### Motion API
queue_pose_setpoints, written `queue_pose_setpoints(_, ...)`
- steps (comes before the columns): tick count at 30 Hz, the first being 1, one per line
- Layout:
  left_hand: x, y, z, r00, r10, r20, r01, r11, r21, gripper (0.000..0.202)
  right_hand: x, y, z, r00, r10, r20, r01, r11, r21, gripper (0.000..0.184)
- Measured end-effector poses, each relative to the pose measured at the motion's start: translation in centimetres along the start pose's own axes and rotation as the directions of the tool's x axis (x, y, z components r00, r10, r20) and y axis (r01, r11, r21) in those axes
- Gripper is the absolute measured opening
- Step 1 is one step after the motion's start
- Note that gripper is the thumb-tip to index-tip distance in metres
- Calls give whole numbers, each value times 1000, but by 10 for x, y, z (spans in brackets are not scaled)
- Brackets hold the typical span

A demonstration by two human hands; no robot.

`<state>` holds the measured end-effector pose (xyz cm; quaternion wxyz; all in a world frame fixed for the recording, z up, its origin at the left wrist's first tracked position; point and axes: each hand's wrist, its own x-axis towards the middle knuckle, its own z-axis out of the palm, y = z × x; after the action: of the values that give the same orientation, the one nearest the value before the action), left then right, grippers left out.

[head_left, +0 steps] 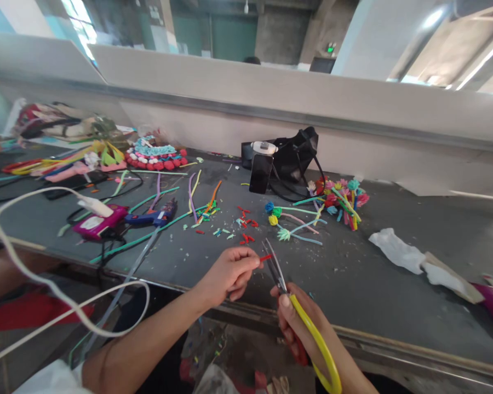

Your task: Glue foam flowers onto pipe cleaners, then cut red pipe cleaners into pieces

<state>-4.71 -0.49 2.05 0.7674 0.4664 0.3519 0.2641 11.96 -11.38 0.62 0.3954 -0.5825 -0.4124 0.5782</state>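
My left hand (230, 272) is closed in a pinch on a short red pipe-cleaner piece (265, 257), held just above the table's front edge. My right hand (298, 323) grips scissors (275, 268) with yellow and red handles; their blades are apart, and the red piece's tip is between them. Several cut red bits (246, 224) and other coloured bits lie on the grey table (353, 273) just beyond my hands.
A blue glue gun (152, 218), a pink device (98, 224) with a white cable (33, 273), long pipe cleaners (148, 236), pipe-cleaner flowers (340, 200), a phone (261, 173) leaning on a black bag (296, 156), crumpled white paper (398, 249). Another person's arm at far left (8, 273).
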Motion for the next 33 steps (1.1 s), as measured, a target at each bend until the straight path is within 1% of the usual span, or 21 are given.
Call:
queue_pose_setpoints(2, 0, -2, 0, 1000, -12, 18, 12, 1000, 9, 24, 0, 1, 1, 1000, -6, 9, 6, 1000, -18, 61)
queue_pose_setpoints(7, 0, -5, 1, 999, -30, 26, 29, 999, 14, 21, 2, 4, 1, 999, -43, 23, 44, 998, -53, 57)
queue_pose_setpoints(12, 0, -4, 2, 999, -28, 23, 27, 1000, 11, 20, 3, 5, 2, 998, -68, -6, 68, 996, -60, 55)
queue_pose_setpoints(17, 1, -3, 3, 999, -28, 27, 27, 1000, 16, 19, 2, 5, 3, 999, -42, -25, 40, 997, -61, 57)
queue_pose_setpoints(20, 1, -4, 3, 999, -37, 26, 37, 999, 19, 19, 1, 4, 4, 999, -31, -7, 31, 999, -26, 56)
queue_pose_setpoints(24, 1, -4, 2, 998, -54, 30, 53, 998, 28, 19, -1, -1, 5, 998, 49, 35, -50, 998, 43, 55)
queue_pose_setpoints(26, 1, -4, 1, 997, -60, 40, 59, 998, 38, 19, -1, -2, 4, 996, 85, 33, -86, 996, 36, 56)
queue_pose_setpoints(30, -1, -3, 0, 997, -54, 47, 51, 997, 59, 20, 2, 1, 3, 996, 85, 18, -84, 996, -23, 58)
queue_pose_setpoints(33, -1, -3, -2, 997, -63, 49, 59, 996, 63, 20, 4, 3, 3, 996, 92, -9, -92, 995, -25, 59)
